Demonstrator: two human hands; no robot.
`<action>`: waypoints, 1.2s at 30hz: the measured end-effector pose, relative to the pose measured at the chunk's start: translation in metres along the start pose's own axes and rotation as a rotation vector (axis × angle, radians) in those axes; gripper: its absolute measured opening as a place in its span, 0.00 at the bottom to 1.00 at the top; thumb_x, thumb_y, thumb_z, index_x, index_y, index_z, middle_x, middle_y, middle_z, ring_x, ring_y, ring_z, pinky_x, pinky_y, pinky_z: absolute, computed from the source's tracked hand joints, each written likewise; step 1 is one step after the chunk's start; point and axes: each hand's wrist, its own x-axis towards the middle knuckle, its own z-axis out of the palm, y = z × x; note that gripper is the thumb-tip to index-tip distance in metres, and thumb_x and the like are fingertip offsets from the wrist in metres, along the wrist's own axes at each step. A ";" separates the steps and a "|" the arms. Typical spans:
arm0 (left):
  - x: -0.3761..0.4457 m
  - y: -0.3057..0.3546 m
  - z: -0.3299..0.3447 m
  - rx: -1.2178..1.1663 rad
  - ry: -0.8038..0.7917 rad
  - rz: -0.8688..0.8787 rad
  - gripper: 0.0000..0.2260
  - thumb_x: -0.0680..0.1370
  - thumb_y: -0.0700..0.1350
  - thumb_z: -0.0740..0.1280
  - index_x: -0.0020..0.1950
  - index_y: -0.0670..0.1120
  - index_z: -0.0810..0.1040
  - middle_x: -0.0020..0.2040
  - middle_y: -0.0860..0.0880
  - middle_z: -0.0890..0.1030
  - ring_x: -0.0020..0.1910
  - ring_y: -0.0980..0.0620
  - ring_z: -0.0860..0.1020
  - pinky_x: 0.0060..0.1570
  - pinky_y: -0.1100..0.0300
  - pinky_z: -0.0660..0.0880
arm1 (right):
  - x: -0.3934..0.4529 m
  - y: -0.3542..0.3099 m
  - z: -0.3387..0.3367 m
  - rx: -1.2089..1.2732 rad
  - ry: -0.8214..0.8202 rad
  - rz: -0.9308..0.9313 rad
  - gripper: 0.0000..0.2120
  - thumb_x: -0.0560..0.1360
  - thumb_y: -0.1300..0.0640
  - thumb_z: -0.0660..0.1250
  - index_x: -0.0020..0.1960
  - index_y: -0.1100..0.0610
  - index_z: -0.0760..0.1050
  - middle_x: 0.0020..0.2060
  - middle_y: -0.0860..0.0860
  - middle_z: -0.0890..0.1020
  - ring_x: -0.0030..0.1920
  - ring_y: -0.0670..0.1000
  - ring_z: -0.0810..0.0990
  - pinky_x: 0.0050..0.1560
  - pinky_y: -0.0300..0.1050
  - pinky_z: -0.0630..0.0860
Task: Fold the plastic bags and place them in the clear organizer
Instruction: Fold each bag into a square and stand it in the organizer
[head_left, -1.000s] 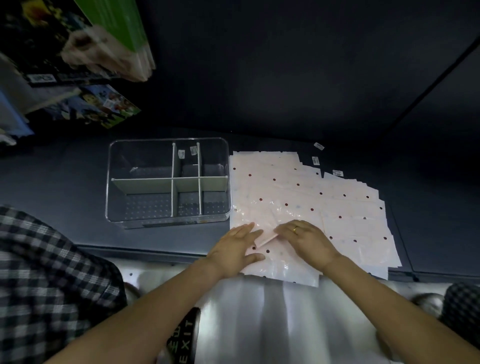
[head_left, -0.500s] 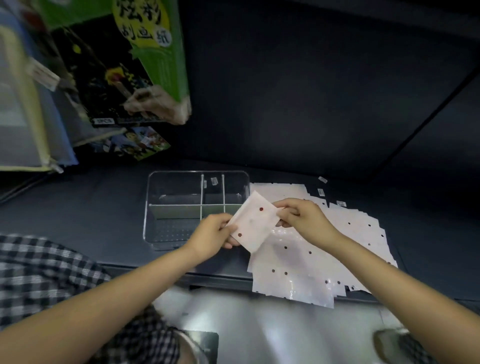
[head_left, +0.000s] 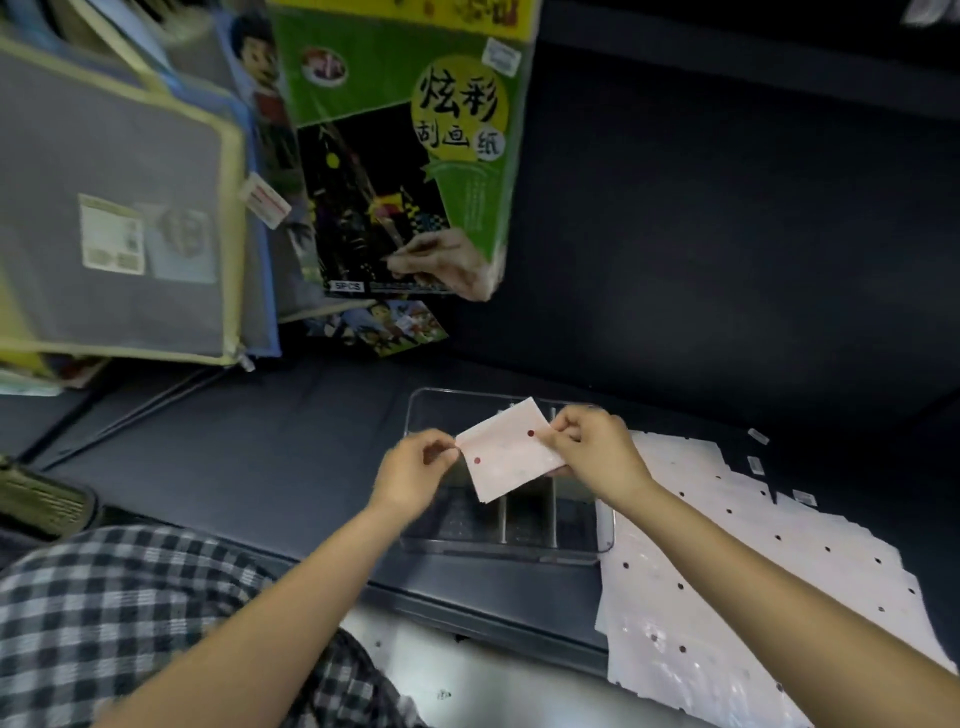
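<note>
- My left hand (head_left: 415, 475) and right hand (head_left: 592, 449) pinch opposite edges of a folded white red-dotted plastic bag (head_left: 506, 451), held above the clear divided plastic organizer (head_left: 605, 540) on the dark bench.
- Slick film could spring open or slip, missing a compartment.
- My right forearm could drag the loose white dotted bags (head_left: 727, 561) off the bench's near edge.

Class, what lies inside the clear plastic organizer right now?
Inside the clear plastic organizer, only dividers and bare near compartments show. The folded white dotted plastic bag, held by left hand and right hand, hides the far compartments.
</note>
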 end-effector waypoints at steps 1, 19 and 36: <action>0.001 -0.007 -0.001 0.059 0.063 -0.047 0.08 0.78 0.44 0.67 0.56 0.49 0.78 0.56 0.48 0.77 0.56 0.49 0.75 0.53 0.61 0.72 | 0.009 -0.004 0.008 -0.057 0.033 -0.025 0.10 0.74 0.56 0.69 0.35 0.54 0.73 0.33 0.50 0.82 0.36 0.50 0.83 0.37 0.47 0.82; 0.000 -0.037 0.014 0.075 0.026 -0.179 0.38 0.74 0.51 0.71 0.76 0.45 0.54 0.71 0.44 0.64 0.68 0.43 0.65 0.64 0.51 0.68 | 0.083 -0.020 0.139 -0.044 -0.102 0.128 0.17 0.77 0.48 0.63 0.34 0.55 0.76 0.33 0.54 0.84 0.38 0.54 0.83 0.49 0.53 0.79; -0.020 -0.007 0.021 0.309 0.182 0.195 0.35 0.75 0.47 0.71 0.76 0.44 0.57 0.73 0.43 0.62 0.71 0.44 0.60 0.67 0.50 0.63 | 0.038 0.016 0.074 -0.151 -0.267 -0.077 0.17 0.80 0.51 0.60 0.66 0.54 0.72 0.63 0.51 0.77 0.63 0.50 0.75 0.62 0.40 0.68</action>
